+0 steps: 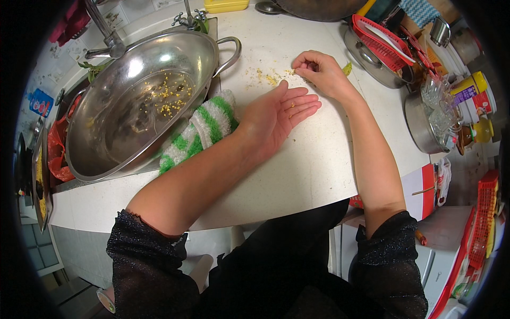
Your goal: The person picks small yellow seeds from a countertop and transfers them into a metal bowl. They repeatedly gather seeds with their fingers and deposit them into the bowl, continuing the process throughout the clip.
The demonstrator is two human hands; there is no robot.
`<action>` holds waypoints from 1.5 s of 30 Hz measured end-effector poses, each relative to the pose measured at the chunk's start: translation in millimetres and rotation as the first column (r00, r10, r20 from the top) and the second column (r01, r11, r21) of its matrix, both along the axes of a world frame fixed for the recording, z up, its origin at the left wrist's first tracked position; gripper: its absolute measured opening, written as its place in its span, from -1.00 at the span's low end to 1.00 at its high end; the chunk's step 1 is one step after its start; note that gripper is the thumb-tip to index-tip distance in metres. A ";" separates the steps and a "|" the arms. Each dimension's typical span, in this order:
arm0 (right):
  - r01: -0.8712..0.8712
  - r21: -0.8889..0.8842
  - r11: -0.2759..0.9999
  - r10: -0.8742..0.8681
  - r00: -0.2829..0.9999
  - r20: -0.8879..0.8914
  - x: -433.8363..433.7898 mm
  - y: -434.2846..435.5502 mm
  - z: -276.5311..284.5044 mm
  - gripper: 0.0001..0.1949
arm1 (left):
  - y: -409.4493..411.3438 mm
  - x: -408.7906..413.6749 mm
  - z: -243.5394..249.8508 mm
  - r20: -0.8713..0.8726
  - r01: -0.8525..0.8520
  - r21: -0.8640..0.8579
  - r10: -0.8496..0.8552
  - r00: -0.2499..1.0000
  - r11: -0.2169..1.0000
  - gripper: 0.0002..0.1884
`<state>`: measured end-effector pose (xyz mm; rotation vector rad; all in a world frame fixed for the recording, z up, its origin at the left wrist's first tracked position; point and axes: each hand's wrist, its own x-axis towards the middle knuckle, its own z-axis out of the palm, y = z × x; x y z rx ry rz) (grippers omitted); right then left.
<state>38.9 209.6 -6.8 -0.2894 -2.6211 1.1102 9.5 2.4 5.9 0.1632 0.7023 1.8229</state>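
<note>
My left hand (275, 115) is open, palm up, above the white countertop (310, 163), with a few yellow bits on its fingers. My right hand (318, 71) has thumb and fingertips brought together at the edge of small yellow petal-like bits (271, 75) scattered on the counter; whether it pinches any cannot be told. More yellow bits (169, 95) lie in the large steel basin (123, 119) to the left. A green and white striped cloth (203, 127) lies between the basin and my left forearm.
The steel faucet (113, 46) reaches over the basin's far rim. At the right stand a lidded pan (366, 60) with a red basket (382, 44) and a steel pot (422, 123) with glasses. A green leaf (347, 69) lies behind my right wrist. A wok (326, 8) stands at the back.
</note>
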 end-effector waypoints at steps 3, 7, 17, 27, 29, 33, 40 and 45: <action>0.003 0.064 0.998 -0.004 1.000 0.015 -0.6 1.3 0.0 -0.94 | 0.7 -0.2 -1.1 0.004 -0.002 0.000 0.002 1.000 1.000 -0.42; 0.015 0.076 0.997 -0.016 1.000 0.011 0.3 2.7 -0.6 -0.91 | 1.0 -0.6 -2.1 -0.002 0.004 0.014 -0.004 1.000 1.000 -0.42; 0.005 -0.139 0.990 -0.001 1.000 0.024 9.3 -2.3 16.9 -0.86 | 0.0 -1.8 -2.8 0.036 -0.024 0.013 0.024 0.999 1.000 -0.41; -0.011 -0.114 0.993 0.017 0.999 0.048 11.1 2.4 16.7 -0.86 | 1.5 -1.8 -2.9 0.019 -0.016 0.018 0.015 1.000 1.000 -0.41; -0.044 -0.171 0.984 0.051 0.998 0.040 14.2 -1.8 22.2 -0.86 | 2.5 -1.7 -2.0 0.034 -0.039 0.015 0.039 0.999 0.999 -0.41; -0.235 -0.342 0.910 0.284 0.954 0.100 21.4 -16.5 42.9 -0.87 | 2.0 -3.7 -3.6 0.054 -0.085 0.022 0.084 0.995 0.996 -0.40; -0.033 -0.075 0.997 0.038 0.997 0.065 16.2 -5.1 26.7 -0.91 | 2.6 -4.1 -4.9 0.058 -0.071 0.032 0.069 0.996 0.997 -0.40; -0.027 0.068 0.997 0.023 0.998 0.063 12.1 0.6 14.1 -0.95 | 1.4 -3.0 -1.8 0.021 -0.053 0.011 0.053 0.998 0.999 -0.39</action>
